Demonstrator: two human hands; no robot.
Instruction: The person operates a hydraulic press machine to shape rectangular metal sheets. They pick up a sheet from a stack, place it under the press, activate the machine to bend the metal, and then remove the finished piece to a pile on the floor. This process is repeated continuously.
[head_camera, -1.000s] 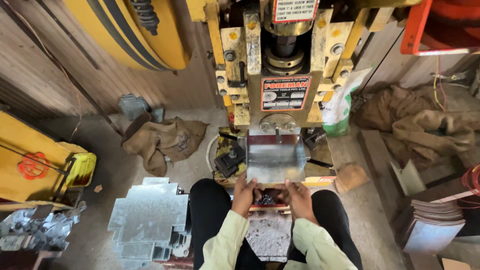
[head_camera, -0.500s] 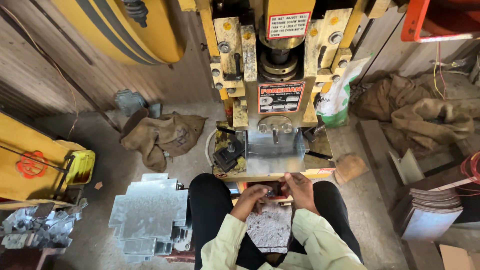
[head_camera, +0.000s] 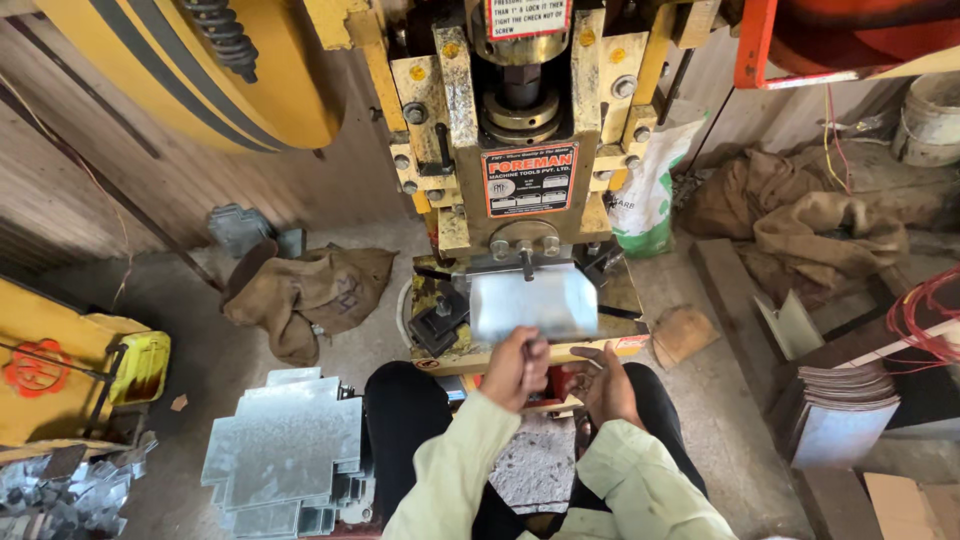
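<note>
Dominating the top of the view, a yellow press machine (head_camera: 520, 130) with a round ram and a red and black plate on its front, flanked at upper left by a large yellow flywheel (head_camera: 190, 70). Spread on the concrete floor at lower left, a stack of notched galvanised sheets (head_camera: 285, 455); beside it, toward the press, a crumpled burlap sack (head_camera: 310, 295). At right, more brown sacking (head_camera: 810, 215) and a pile of curved metal plates (head_camera: 845, 400). Held up just in front of the press bed, slightly blurred, a shiny metal sheet (head_camera: 533, 303), tilted toward the camera. Clenched around the sheet's lower edge from below, the left hand (head_camera: 517, 368), fingers curled tight. Just beside it and lower, the right hand (head_camera: 607, 385), loosely open with fingers half spread, apart from the sheet and holding nothing, hovering near the bed's front edge above dark trousered knees.
</note>
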